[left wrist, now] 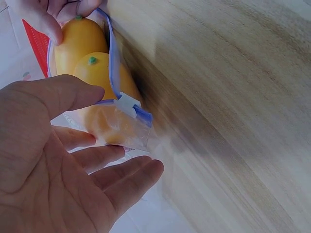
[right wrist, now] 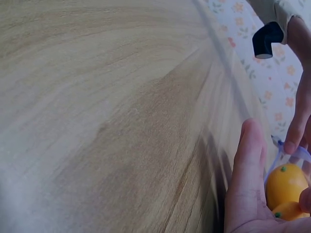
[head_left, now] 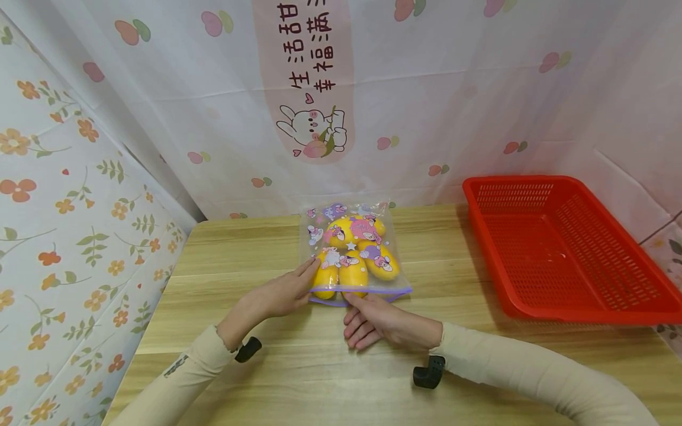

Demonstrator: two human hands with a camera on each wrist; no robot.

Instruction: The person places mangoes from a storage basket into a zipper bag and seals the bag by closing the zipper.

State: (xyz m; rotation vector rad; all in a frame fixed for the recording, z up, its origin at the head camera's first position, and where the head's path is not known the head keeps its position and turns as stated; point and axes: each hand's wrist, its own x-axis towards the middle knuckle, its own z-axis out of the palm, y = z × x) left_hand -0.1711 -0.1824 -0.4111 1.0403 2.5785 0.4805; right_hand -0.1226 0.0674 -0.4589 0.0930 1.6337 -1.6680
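A clear zip bag (head_left: 396, 269) printed with cartoon figures lies on the wooden table, its purple-edged mouth towards me. Inside are several yellow-orange fruits (head_left: 354, 275); green stem nubs show on them in both wrist views. At the bag's left side is my left hand (head_left: 282, 293), its thumb at the rim near a white slider (left wrist: 127, 104) and its fingers extended along the side. My right hand (head_left: 386, 322) is at the mouth, with its thumb against the front fruit and the other fingers apart from it, over the table. The mouth gapes around the fruits in the left wrist view.
A red plastic basket (head_left: 498, 266) with slotted sides stands on the right of the table (head_left: 240, 254). Printed cloths hang behind (head_left: 426, 106) and at the left (head_left: 90, 236). Black wrist cameras (head_left: 429, 373) sit below the cuffs.
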